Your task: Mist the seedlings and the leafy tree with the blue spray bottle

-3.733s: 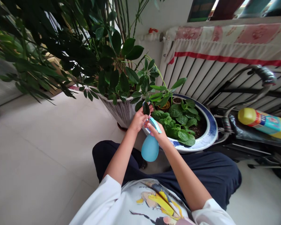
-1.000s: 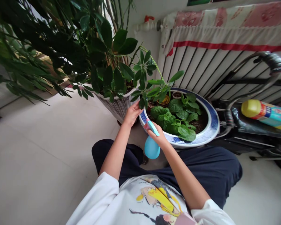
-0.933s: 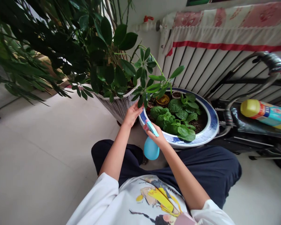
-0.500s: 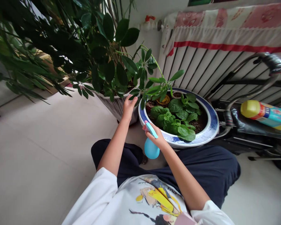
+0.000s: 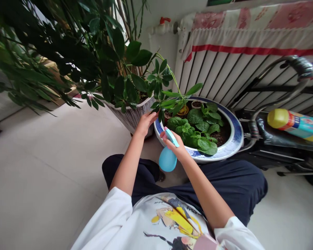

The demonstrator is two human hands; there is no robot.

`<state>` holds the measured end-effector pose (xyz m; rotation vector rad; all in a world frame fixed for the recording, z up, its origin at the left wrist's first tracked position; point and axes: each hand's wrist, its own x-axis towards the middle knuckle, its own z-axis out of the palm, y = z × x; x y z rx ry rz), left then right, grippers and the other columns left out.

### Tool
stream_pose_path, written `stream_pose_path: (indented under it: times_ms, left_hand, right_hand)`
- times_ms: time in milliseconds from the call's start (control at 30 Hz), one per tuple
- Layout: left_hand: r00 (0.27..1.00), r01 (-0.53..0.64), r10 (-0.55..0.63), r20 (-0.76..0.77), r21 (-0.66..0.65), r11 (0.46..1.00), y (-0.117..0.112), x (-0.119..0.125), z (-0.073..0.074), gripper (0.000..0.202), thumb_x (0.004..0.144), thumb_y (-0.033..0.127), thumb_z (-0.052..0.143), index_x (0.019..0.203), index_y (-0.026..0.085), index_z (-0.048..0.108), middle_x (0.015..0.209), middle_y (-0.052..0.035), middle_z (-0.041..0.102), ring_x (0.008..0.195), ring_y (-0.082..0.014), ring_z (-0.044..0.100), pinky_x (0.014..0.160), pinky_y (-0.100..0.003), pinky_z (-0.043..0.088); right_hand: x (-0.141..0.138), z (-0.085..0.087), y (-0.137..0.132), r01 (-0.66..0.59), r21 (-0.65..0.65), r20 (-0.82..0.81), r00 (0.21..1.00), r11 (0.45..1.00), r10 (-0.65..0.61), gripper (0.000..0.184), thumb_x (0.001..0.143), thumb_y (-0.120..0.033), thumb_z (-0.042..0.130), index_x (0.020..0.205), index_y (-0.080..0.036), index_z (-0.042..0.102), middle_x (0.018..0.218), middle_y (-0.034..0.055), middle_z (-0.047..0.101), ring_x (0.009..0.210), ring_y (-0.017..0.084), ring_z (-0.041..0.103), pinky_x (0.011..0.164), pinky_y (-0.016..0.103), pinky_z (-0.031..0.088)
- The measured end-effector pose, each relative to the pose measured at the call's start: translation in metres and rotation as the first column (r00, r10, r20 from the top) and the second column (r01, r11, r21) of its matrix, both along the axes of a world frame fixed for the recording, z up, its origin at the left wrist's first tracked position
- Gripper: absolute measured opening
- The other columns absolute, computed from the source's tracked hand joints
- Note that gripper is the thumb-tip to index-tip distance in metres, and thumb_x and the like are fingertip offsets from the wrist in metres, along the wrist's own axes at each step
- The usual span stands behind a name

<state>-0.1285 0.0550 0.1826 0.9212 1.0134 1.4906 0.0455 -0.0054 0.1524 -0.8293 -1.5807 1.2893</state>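
Note:
My right hand [image 5: 176, 144] is wrapped around the neck of a light blue spray bottle [image 5: 167, 159], whose head points away from me toward the plants. The left hand [image 5: 146, 122] reaches up beside it, fingertips closed at a dark green leaf [image 5: 155, 105] of the tall potted plant [image 5: 135, 85]; the exact pinch is partly hidden. That plant stands in a striped grey-white pot [image 5: 129, 116]. To the right of both hands, low broad-leaved greens [image 5: 195, 130] grow in a round blue-and-white pot [image 5: 234, 139].
Behind the round pot is a white radiator [image 5: 214, 76] draped with a red-edged cloth [image 5: 232, 38]. On the right, a metal-framed cart [image 5: 255, 130] carries a yellow-capped bottle [image 5: 297, 125]. Pale floor tiles [image 5: 54, 166] spread to the left.
My left hand has shifted right and slightly down to another leaf of the overhanging branch. The spray bottle in my right hand has risen slightly and moved a little left.

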Motion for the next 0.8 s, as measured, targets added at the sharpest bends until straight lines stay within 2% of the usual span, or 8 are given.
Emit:
stream_pose_path:
  times_ms: [100,167,267,367,500,667,800]
  left_hand:
    - [0.989,0.047,-0.040,0.145,-0.045,0.998,-0.002,0.007,-0.002,0.020,0.087,0.022,0.055,0.095,0.016,0.072,0.116,-0.0089,0.073,0.127,-0.0235,0.059,0.111,-0.039,0.043]
    - [0.977,0.086,-0.072,0.201,-0.063,0.994,-0.004,0.012,-0.003,0.029,0.090,0.022,0.046,0.103,0.016,0.071,0.120,-0.0077,0.072,0.130,-0.0214,0.056,0.113,-0.037,0.042]
    - [0.968,0.126,-0.112,0.225,-0.051,0.991,-0.007,0.016,-0.005,0.040,0.090,0.024,0.038,0.117,0.017,0.067,0.126,-0.0062,0.069,0.135,-0.0207,0.051,0.114,-0.036,0.042]
    - [0.966,0.124,-0.114,0.232,-0.032,0.992,-0.007,0.017,-0.007,0.047,0.089,0.025,0.035,0.126,0.016,0.063,0.128,-0.0065,0.068,0.136,-0.0214,0.050,0.113,-0.037,0.043]
    - [0.946,0.116,-0.098,0.309,-0.040,0.992,-0.008,0.017,-0.008,0.051,0.090,0.020,0.031,0.130,0.014,0.060,0.125,-0.0072,0.070,0.131,-0.0200,0.055,0.109,-0.034,0.045]
    - [0.863,0.102,-0.054,0.503,-0.069,0.992,-0.011,0.017,-0.004,0.051,0.090,0.015,0.031,0.133,0.013,0.058,0.115,-0.0086,0.074,0.115,-0.0171,0.066,0.098,-0.029,0.050]
    - [0.808,0.124,-0.052,0.587,-0.084,0.989,-0.011,0.017,-0.003,0.051,0.090,0.015,0.032,0.136,0.012,0.056,0.111,-0.0090,0.075,0.100,-0.0157,0.072,0.087,-0.025,0.052]
  right_hand:
    - [0.000,0.010,0.005,0.016,-0.078,-0.062,0.998,0.997,-0.021,0.032,0.080,-0.047,0.065,0.097,-0.019,0.065,0.099,0.0085,0.069,0.075,0.019,0.060,0.049,0.025,0.042]
    - [-0.001,0.018,0.009,0.019,-0.056,-0.075,0.997,0.998,-0.023,0.034,0.082,-0.049,0.064,0.098,-0.019,0.067,0.092,0.0079,0.069,0.071,0.018,0.059,0.047,0.025,0.040]
    - [-0.004,0.029,0.014,0.002,0.008,-0.061,0.998,1.000,-0.002,0.033,0.083,-0.052,0.062,0.084,-0.019,0.067,0.079,0.0055,0.066,0.060,0.015,0.053,0.046,0.026,0.038]
    - [-0.009,0.034,0.019,0.003,-0.001,-0.094,0.996,1.000,-0.003,0.032,0.083,-0.050,0.062,0.076,-0.019,0.065,0.071,0.0037,0.063,0.053,0.013,0.048,0.045,0.027,0.036]
    - [-0.016,0.031,0.021,0.057,-0.050,-0.100,0.993,0.997,-0.062,0.029,0.082,-0.045,0.061,0.070,-0.018,0.062,0.064,0.0033,0.061,0.052,0.013,0.048,0.046,0.027,0.036]
    - [-0.019,0.021,0.018,0.089,-0.015,0.005,0.996,0.996,-0.089,0.032,0.083,-0.041,0.057,0.062,-0.017,0.058,0.056,0.0009,0.057,0.048,0.010,0.045,0.047,0.025,0.036]
    - [-0.019,0.013,0.019,0.065,0.001,0.030,0.997,0.998,-0.065,0.027,0.082,-0.040,0.058,0.070,-0.017,0.062,0.059,0.0005,0.058,0.050,0.011,0.047,0.048,0.024,0.037]
